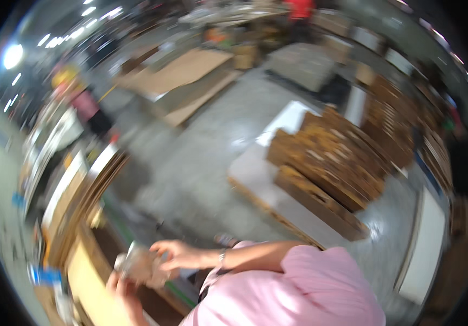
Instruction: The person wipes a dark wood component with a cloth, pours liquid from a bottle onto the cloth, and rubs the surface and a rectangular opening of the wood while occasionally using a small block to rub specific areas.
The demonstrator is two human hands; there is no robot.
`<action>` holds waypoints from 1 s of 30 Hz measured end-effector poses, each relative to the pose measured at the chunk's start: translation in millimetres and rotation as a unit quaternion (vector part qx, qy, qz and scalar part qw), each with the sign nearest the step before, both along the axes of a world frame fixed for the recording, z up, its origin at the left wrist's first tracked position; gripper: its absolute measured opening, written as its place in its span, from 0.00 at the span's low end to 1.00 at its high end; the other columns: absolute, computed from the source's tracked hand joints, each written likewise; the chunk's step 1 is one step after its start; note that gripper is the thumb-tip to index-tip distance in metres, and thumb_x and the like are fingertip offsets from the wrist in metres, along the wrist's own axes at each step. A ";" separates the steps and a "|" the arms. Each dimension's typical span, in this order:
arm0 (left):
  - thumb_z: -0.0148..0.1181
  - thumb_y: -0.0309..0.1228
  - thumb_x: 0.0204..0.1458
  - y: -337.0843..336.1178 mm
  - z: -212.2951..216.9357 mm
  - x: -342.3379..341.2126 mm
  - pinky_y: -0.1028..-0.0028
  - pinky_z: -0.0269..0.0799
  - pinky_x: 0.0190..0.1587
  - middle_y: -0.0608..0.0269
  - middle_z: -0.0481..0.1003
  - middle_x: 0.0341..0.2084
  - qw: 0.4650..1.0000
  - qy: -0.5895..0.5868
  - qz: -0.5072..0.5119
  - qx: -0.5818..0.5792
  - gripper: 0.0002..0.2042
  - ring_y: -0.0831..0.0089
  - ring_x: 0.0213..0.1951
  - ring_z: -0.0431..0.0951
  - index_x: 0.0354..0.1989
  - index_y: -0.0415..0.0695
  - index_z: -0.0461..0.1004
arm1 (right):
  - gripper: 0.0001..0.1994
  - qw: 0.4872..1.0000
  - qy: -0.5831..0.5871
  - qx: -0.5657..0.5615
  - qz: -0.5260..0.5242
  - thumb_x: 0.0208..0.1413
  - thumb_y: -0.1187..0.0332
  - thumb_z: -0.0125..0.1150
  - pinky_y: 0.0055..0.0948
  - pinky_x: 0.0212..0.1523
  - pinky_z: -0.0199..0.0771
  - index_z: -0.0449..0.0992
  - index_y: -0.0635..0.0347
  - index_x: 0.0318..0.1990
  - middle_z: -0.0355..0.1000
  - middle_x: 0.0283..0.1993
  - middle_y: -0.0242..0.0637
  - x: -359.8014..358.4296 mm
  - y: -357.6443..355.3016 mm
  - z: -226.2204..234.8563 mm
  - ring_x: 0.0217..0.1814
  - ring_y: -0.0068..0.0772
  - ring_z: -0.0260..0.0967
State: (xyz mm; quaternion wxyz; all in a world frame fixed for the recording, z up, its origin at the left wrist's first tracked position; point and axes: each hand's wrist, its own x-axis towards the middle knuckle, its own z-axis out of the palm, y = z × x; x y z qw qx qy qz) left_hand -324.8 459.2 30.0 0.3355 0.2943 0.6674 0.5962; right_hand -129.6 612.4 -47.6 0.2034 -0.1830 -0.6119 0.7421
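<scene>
In front of me at the lower left, a pale, partly see-through crumpled bundle (pixel 140 265) is held up between my hands; blur hides exactly what it is. My left hand (pixel 122 290) is closed on its lower left side, fingertips showing at its edge. From the right, my right hand (pixel 181 255) curls its thumb and fingers around the bundle's other side. Beneath both hands lies a pale yellow board edge (pixel 90 271) beside an open brown, box-like space.
Boards stand stacked on edge (pixel 101 174) at left, near a person in a yellow head covering (pixel 84 103). Brown panels (pixel 326 157) are piled on a white sheet (pixel 256 168) at right. Farther off is a low stack topped with brown board (pixel 190 73). A white panel (pixel 423 244) leans at far right.
</scene>
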 end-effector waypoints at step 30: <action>0.57 0.27 0.54 -17.9 56.7 15.2 0.84 0.59 0.22 0.75 0.66 0.20 0.920 -0.244 0.193 0.239 0.01 0.86 0.20 0.62 0.32 0.45 0.71 | 0.18 0.955 0.003 0.273 0.117 0.47 0.65 0.73 0.30 0.44 0.73 0.77 0.65 0.43 0.73 0.43 0.42 -88.3 13.8 38.8 0.42 0.33 0.73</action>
